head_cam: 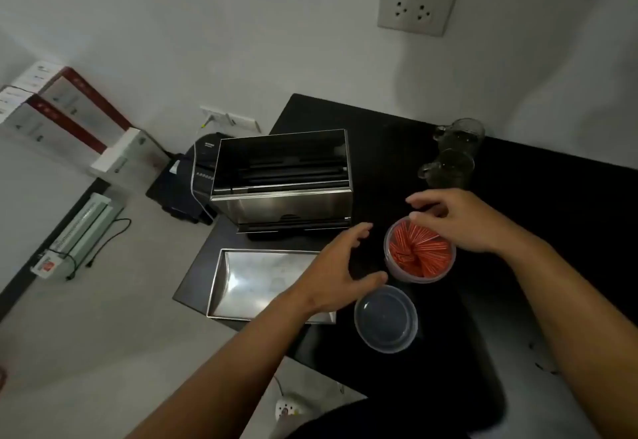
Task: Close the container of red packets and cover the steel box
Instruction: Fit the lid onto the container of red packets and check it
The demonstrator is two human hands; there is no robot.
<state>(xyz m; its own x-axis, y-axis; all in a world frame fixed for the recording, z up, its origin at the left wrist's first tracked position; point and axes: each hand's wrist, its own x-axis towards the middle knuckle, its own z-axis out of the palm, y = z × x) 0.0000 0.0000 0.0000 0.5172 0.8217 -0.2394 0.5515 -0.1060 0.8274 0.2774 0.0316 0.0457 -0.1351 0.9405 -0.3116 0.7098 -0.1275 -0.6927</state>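
A round clear container (pixel 419 255) full of red packets stands open on the black table. Its round clear lid (pixel 385 317) lies flat on the table just in front of it. A tall steel box (pixel 281 181) stands open at the top behind them, dark parts inside. The steel cover (pixel 255 281) lies upside down in front of the box. My left hand (pixel 336 267) hovers open over the cover's right end, fingers spread, holding nothing. My right hand (pixel 455 219) reaches over the container's far rim, fingers loosely curled and holding nothing.
Two glass mugs (pixel 452 155) stand at the back of the black table (pixel 552 217). A black machine (pixel 203 169) with a white cable sits left of the steel box. Boxes (pixel 65 110) and a laminator (pixel 83 228) lie on the floor at left. Wall sockets (pixel 416 12) are above.
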